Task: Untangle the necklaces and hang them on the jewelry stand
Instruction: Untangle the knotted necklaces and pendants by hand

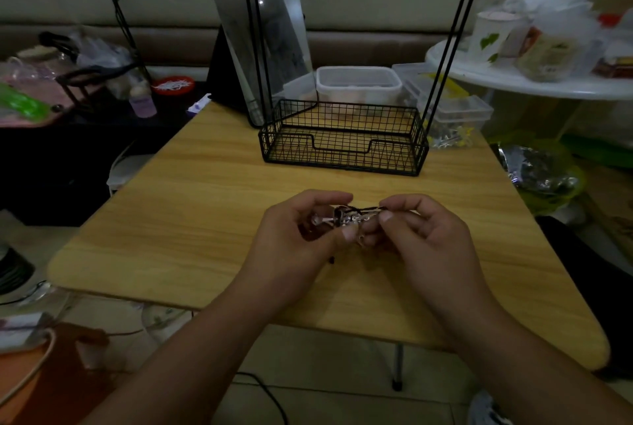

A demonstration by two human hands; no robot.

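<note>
Both hands meet above the table's middle: the left hand (294, 236) pinches one end of the tangled necklaces (352, 217), the right hand (423, 236) at its 3 o'clock pinches the other, a dark cord stretched between the fingertips. The knot hangs just above the wooden table (191, 219). At 12 o'clock, well apart, stands the black wire jewelry stand (342, 140), its hooks bare.
</note>
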